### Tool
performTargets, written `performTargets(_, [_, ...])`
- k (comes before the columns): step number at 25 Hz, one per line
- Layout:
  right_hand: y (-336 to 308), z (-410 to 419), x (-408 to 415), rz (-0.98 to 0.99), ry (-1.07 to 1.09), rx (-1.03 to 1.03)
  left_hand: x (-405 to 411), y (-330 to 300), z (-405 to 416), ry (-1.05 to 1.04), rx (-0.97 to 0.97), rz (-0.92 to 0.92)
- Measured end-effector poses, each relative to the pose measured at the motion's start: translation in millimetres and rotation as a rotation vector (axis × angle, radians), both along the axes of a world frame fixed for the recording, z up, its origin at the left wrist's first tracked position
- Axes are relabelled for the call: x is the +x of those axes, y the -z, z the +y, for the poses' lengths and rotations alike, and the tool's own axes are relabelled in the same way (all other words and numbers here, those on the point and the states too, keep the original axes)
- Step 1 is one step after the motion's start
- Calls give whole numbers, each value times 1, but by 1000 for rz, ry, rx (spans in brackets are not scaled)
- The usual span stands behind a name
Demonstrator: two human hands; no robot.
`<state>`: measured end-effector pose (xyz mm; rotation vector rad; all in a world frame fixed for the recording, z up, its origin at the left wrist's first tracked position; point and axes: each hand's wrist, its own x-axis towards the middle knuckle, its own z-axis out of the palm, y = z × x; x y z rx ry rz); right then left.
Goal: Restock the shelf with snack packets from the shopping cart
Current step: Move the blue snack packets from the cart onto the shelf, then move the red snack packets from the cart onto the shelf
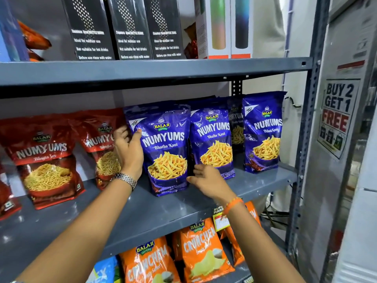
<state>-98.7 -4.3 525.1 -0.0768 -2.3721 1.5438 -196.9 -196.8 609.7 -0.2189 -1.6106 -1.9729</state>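
Up close, a person's two bare arms reach toward a grey metal shelf [163, 209] stocked with snack packets. The nearest blue packet [165, 148] stands upright near the front of the shelf, its long axis vertical, its printed front facing the viewer and its sealed top edge pointing up. It leans slightly back.

The left hand [128, 150], with a metal watch [125, 179] on its wrist, is at the packet's upper left edge. Its thumb lies across the front corner and its fingers curl behind, so it grips that side loosely. The right hand [206, 181], with an orange thread band [232, 205] at the wrist, is at the packet's lower right corner. Its fingers are partly spread and touch the edge, between this packet and the second blue packet [213, 137] just beside it. Whether the right hand truly pinches the packet cannot be told.

Further right stands a third blue packet [263, 131], also upright, with another one set back in the gap. Left of the hands stand red packets [44, 160], upright and tilted back. Below, on the next level, sit orange packets [200, 250]. Above, black boxes [128, 29] stand in a row. A "Buy 2 Get 1 Free" poster [336, 117] hangs at the right.
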Motion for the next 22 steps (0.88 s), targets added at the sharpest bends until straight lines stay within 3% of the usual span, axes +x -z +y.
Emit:
performTargets(6, [34, 88, 159, 234, 145, -320, 90, 48, 32, 2, 118, 280])
performTargets(9, [104, 129, 220, 122, 347, -350, 127, 116, 74, 155, 48, 352])
performTargets(12, [205, 147, 266, -121, 540, -366, 161, 203, 121, 355, -67, 200])
performTargets(15, [298, 137, 293, -368, 562, -385, 182, 295, 147, 538, -186, -42])
performTargets(20, [424, 130, 320, -727, 672, -521, 214, 448, 180, 783, -569, -569])
performTargets(22, [465, 145, 320, -826, 762, -570, 219, 492, 199, 868, -685, -675])
